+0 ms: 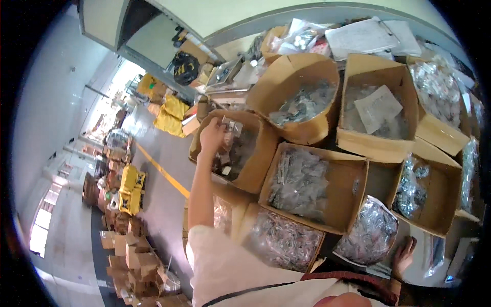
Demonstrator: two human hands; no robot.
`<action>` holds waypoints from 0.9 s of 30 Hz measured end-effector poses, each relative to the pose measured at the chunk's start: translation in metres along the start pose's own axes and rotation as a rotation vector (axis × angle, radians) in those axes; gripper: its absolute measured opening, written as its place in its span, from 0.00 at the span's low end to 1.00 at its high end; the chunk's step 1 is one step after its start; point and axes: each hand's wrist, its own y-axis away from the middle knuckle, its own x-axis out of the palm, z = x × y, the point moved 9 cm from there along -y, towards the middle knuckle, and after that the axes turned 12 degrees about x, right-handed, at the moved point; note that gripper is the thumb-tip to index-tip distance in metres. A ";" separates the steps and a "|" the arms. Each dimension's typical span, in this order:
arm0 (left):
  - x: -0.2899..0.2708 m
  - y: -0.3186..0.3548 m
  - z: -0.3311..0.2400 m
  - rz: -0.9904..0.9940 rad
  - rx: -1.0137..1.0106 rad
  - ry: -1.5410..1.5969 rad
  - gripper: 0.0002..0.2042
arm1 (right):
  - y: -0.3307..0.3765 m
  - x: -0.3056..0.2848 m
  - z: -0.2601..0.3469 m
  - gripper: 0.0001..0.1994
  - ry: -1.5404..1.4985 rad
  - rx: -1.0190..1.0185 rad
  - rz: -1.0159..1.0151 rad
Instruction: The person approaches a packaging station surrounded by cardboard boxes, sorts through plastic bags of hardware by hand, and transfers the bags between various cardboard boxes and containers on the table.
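Observation:
My left hand (pixel 213 136) reaches over the cardboard box (pixel 265 153) on the far left. Its fingers are closed on a small clear plastic bag (pixel 233 128), whose contents are too small to make out. Below it, more small packets lie in the shadowed box. My right hand (pixel 404 256) rests low on the right, fingers stretched out and holding nothing. It lies beside a large clear bag of small shiny parts (pixel 371 233).
Around these stand an open box of clear packets (pixel 302 184), a rounded box (pixel 291 66) and a box with a paper sheet (pixel 378 110). Papers (pixel 360 38) lie at the back. Left, beyond a yellow floor line (pixel 162 170), are stacked cartons (pixel 135 253) and a yellow object (pixel 131 189).

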 end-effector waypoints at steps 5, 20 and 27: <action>-0.118 0.034 -0.164 -0.405 0.264 0.462 0.04 | -0.001 0.005 -0.024 0.19 0.080 0.033 -0.048; -0.216 0.196 -0.685 -0.244 0.846 1.090 0.05 | 0.030 -0.216 -0.158 0.09 -0.434 -0.236 0.188; -0.184 0.282 -0.984 0.024 1.261 1.284 0.08 | 0.094 -0.382 -0.376 0.09 -0.419 0.391 -0.400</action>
